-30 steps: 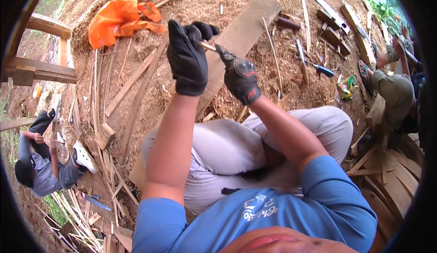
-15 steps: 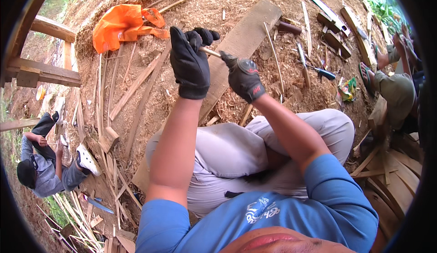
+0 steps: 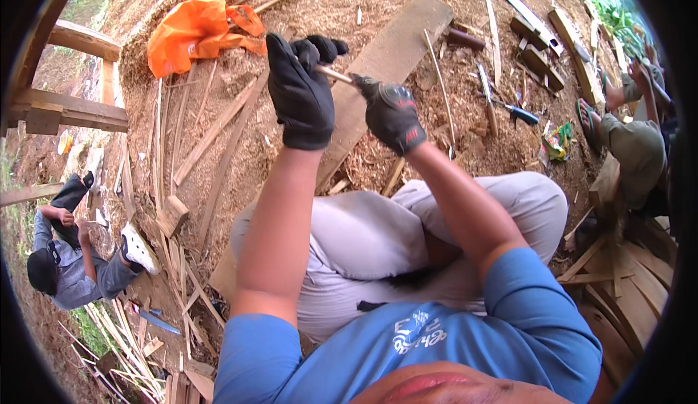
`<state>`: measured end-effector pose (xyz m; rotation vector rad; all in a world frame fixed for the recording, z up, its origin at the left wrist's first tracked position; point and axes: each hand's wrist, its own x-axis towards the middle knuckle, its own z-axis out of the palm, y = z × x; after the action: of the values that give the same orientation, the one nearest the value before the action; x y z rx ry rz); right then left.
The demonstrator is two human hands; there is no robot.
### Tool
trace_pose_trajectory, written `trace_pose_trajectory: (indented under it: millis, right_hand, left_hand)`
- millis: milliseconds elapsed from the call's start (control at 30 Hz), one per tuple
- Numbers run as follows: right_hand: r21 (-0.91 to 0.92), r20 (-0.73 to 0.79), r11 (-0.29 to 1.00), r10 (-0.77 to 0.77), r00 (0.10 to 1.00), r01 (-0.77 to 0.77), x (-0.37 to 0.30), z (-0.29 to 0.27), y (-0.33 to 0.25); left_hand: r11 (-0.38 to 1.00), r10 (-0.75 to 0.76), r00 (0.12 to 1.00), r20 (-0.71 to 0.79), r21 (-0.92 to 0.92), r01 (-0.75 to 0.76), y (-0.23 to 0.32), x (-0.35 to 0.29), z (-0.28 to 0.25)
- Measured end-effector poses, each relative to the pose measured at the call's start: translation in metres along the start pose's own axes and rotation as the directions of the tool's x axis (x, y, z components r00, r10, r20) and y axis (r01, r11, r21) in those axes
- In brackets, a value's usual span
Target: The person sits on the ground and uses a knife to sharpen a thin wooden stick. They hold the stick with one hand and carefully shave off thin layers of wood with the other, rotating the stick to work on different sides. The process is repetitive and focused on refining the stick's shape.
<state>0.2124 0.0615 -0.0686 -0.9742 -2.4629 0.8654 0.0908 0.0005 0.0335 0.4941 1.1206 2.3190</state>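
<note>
A thin, pale wooden stick [image 3: 334,75] spans the short gap between my two gloved hands. My left hand [image 3: 302,99], in a black glove, is closed around its left part, with the fingertips curled at the top. In a dark glove with red marks, my right hand [image 3: 392,113] pinches the stick's right end. Whether it also holds something small there is hidden. Both hands are raised over a wide wooden plank [image 3: 396,41], which slants away from my crossed legs across ground covered in shavings.
An orange plastic bag [image 3: 193,37] lies at the far left, above long wood strips [image 3: 218,135]. On the right are hand planes [image 3: 538,62], a blue-handled tool [image 3: 520,113] and a long blade [image 3: 509,1]. People sit at left [image 3: 76,273] and right [image 3: 632,142]; a wooden frame [image 3: 73,110] stands left.
The view has shifted slightly. My hands keep their hold on the stick, with only a small movement. The person at left has shifted their hands a little.
</note>
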Motion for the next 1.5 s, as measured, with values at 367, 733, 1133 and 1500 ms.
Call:
trace_pose_trajectory:
  millis: [367, 733, 1133, 1500]
  right_hand:
    - [0.011, -0.236, 0.972, -0.226, 0.945, 0.236, 0.006, 0.005, 0.000]
    - [-0.056, -0.076, 0.991, -0.129, 0.989, 0.125, 0.003, 0.008, -0.003]
    - [-0.094, -0.064, 0.995, -0.030, 0.998, 0.024, 0.001, 0.034, 0.028]
    - [0.053, -0.335, 0.968, -0.214, 0.918, 0.246, -0.004, 0.026, 0.014]
  left_hand:
    - [0.999, 0.024, 0.990, 0.142, 0.031, -0.029, -0.005, 0.002, -0.004]
    - [0.992, 0.084, 0.985, 0.150, 0.076, -0.096, -0.006, 0.007, -0.011]
    - [0.998, 0.028, 0.992, -0.126, -0.046, -0.034, -0.016, 0.005, -0.003]
    - [0.998, -0.047, 0.999, 0.027, -0.042, 0.048, -0.013, 0.005, -0.014]
